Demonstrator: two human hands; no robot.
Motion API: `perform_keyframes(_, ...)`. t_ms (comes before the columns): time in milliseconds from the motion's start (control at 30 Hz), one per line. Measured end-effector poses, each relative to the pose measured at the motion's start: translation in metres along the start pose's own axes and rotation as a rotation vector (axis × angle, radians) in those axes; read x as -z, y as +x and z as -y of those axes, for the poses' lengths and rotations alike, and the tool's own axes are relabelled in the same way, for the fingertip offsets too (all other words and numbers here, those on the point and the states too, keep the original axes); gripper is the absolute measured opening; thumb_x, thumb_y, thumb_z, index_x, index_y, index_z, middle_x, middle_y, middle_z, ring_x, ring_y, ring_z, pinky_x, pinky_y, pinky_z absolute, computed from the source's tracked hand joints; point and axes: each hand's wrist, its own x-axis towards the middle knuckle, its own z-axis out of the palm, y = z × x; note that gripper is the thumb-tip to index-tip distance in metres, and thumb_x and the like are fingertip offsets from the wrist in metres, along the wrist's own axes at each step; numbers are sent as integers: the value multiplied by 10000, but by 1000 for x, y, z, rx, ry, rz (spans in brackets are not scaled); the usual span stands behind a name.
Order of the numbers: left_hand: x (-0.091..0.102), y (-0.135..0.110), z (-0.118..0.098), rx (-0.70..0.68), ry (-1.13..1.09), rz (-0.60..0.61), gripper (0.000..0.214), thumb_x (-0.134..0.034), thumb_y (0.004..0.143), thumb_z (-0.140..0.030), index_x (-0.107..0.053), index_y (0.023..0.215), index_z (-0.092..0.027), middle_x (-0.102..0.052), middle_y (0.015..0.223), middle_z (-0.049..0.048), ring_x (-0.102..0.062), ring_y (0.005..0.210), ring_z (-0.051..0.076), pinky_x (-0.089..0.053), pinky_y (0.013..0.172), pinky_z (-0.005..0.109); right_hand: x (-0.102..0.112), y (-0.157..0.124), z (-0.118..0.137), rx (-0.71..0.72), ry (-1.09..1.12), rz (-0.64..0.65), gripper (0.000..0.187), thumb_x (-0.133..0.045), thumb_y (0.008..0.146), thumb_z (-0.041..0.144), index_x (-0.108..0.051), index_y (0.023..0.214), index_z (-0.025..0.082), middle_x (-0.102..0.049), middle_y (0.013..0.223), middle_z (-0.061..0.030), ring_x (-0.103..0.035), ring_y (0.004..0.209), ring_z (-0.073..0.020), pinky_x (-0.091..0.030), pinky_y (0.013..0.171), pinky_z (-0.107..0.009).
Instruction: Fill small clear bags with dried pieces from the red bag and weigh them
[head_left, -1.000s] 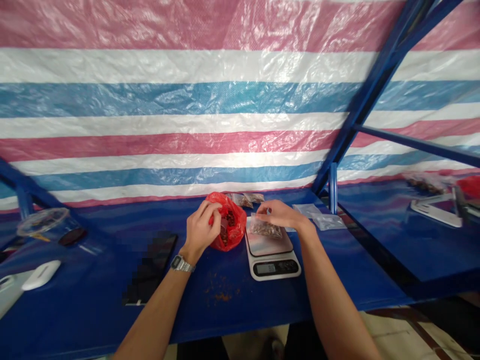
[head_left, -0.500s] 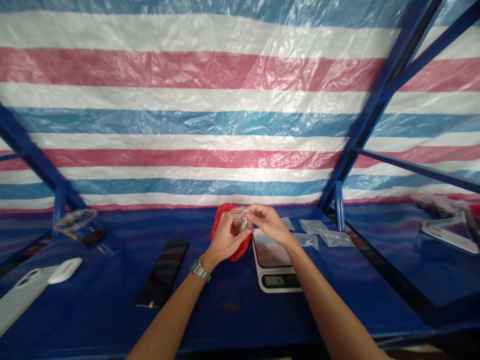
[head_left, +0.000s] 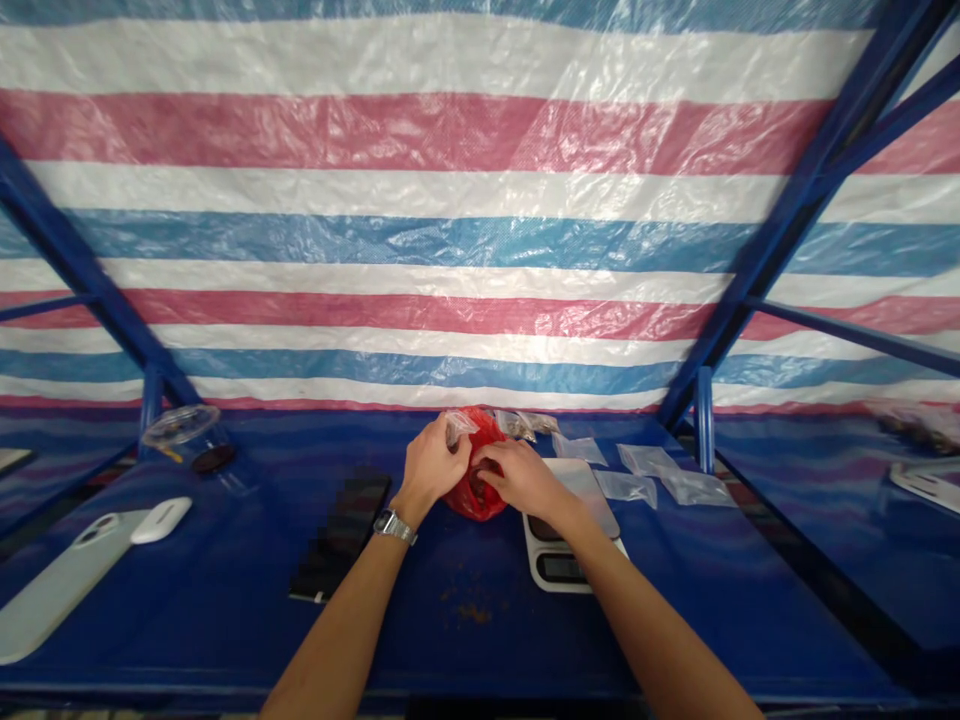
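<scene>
My left hand [head_left: 430,466], with a metal watch [head_left: 395,526] on the wrist, is closed on a small clear plastic bag [head_left: 460,426] at the left rim of a red plastic bag [head_left: 474,508]. The red bag stands open, with dark brown stuff [head_left: 480,484] inside. My right hand [head_left: 523,480] reaches into it from the right, fingers bent together at the contents; what they pinch is too small to make out. Under my right wrist lies a white kitchen scale [head_left: 541,548] with a metal plate and a small display.
Flat clear bags [head_left: 630,488] lie right of the scale, filled small bags [head_left: 517,425] behind the red bag. Brown crumbs [head_left: 472,612] dot the blue table [head_left: 247,640]. Leftward are a black phone [head_left: 341,540], a pale phone [head_left: 75,585], a white case [head_left: 160,521] and a plastic cup [head_left: 184,432].
My hands have moved apart. The clear bag, earlier between both hands, is now in my left hand alone, and my right hand has gone down into the red bag. The view has shifted slightly.
</scene>
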Motion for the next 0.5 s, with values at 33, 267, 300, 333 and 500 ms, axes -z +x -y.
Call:
perform_keyframes(33,0,-1,-2,-1,92,41,67,-622,885,-298,-588,902,-243,-705,852,56,-698,814,261,-476,746,332,2,0,-2,-11,2,16,151,-697,910,165,-754,1032,233,-788,1001,-51,-709,983,-240,-464,925,-351)
perform_keyframes(267,-4,-5,2,-53,190,247,276,-693,845,-305,-612,1105,-259,-730,1152,110,-709,1048,317,-490,813,341,12,-2,-11,-171,-188,-60,178,-766,903,300,-703,1058,241,-670,1093,-63,-661,905,-229,-458,844,-345)
perform_keyframes(300,-5,-5,3,-45,173,252,260,-700,827,-263,-620,1075,-262,-739,1121,102,-707,1044,314,-488,814,338,12,-2,-11,-191,-219,-63,195,-771,900,296,-693,1069,237,-652,1115,-68,-655,887,-224,-458,835,-346)
perform_keyframes(333,-6,-5,5,-31,159,250,238,-697,812,-220,-623,1034,-262,-746,1068,94,-709,1022,309,-487,809,336,11,-2,-11,-204,-241,-61,203,-773,898,285,-686,1074,234,-638,1128,-70,-651,876,-219,-460,831,-345)
perform_keyframes(500,-10,0,7,57,57,161,200,-647,782,-126,-595,937,-242,-727,878,57,-698,851,261,-471,751,318,7,-2,-15,-262,-235,-56,202,-755,897,222,-690,1088,222,-627,1159,-80,-656,915,-222,-476,857,-345)
